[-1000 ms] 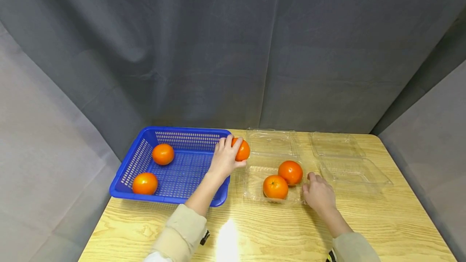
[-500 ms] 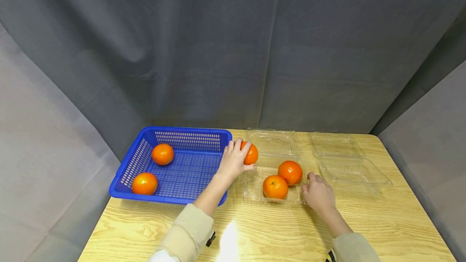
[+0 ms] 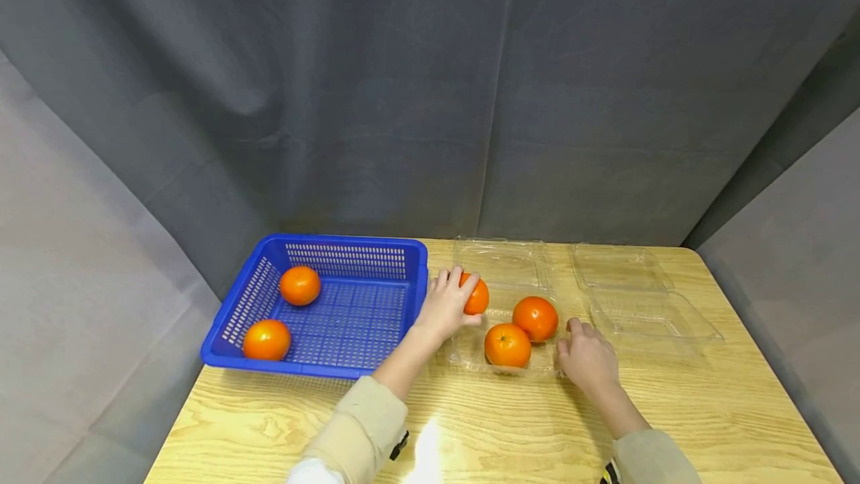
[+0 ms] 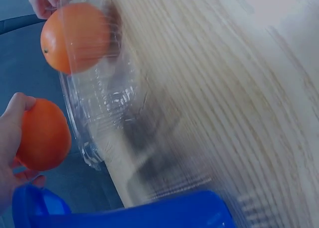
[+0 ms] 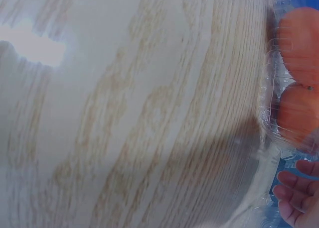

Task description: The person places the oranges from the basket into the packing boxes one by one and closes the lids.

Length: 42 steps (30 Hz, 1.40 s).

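Held orange point(image 3: 478, 297) partly hidden, right sleeve point(image 3: 655, 458) cropped

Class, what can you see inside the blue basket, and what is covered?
Inside the blue basket, two orange fruits lie toward the left, one behind the other. The floor beneath them is hidden, and the left forearm covers the near right corner.

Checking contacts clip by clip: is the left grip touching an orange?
Touching. The left wrist view shows it: the left grip curls round an orange, its digits lying against the skin on two sides, with no gap.
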Each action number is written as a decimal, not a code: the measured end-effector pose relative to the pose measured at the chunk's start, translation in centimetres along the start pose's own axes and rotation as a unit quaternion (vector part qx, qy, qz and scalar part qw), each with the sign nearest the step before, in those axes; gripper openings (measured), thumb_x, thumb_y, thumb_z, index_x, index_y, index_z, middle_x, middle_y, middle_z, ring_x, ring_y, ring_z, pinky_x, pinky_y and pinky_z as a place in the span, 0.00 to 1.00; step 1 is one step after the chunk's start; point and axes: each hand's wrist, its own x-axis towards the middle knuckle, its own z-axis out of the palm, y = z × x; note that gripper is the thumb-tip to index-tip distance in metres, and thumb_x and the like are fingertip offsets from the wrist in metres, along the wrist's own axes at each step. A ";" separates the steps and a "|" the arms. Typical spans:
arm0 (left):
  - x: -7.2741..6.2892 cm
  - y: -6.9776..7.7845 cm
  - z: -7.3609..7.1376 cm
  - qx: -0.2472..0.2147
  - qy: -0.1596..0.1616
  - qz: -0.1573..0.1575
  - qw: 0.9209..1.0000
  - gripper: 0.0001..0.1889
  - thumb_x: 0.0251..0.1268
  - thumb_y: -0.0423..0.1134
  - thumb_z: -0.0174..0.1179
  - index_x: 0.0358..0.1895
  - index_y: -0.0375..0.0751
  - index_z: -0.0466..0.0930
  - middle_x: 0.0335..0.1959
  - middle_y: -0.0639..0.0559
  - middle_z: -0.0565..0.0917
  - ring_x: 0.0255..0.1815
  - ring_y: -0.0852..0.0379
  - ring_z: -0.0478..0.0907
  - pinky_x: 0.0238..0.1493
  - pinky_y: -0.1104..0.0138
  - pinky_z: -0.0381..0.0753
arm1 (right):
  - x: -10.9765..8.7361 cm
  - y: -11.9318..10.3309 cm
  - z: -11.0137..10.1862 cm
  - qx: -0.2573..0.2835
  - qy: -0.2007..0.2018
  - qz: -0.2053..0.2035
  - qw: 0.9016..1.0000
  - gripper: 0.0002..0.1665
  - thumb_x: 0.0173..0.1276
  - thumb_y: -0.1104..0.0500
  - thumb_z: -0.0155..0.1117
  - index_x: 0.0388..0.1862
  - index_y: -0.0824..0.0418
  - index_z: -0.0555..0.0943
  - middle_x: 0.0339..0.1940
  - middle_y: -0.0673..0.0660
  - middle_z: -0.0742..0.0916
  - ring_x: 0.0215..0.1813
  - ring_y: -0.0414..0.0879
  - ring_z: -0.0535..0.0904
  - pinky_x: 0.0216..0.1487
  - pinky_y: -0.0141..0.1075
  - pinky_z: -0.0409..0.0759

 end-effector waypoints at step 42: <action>-0.3 1.8 4.2 0.014 -0.115 0.008 0.993 0.37 0.46 0.55 0.66 0.63 0.52 0.65 0.61 0.45 0.66 0.60 0.48 0.63 0.55 0.58 0.67 | 0.0 -0.2 0.0 0.002 -0.002 0.001 1.000 0.19 0.60 0.58 0.53 0.46 0.70 0.71 0.42 0.70 0.80 0.43 0.66 0.76 0.39 0.57 0.72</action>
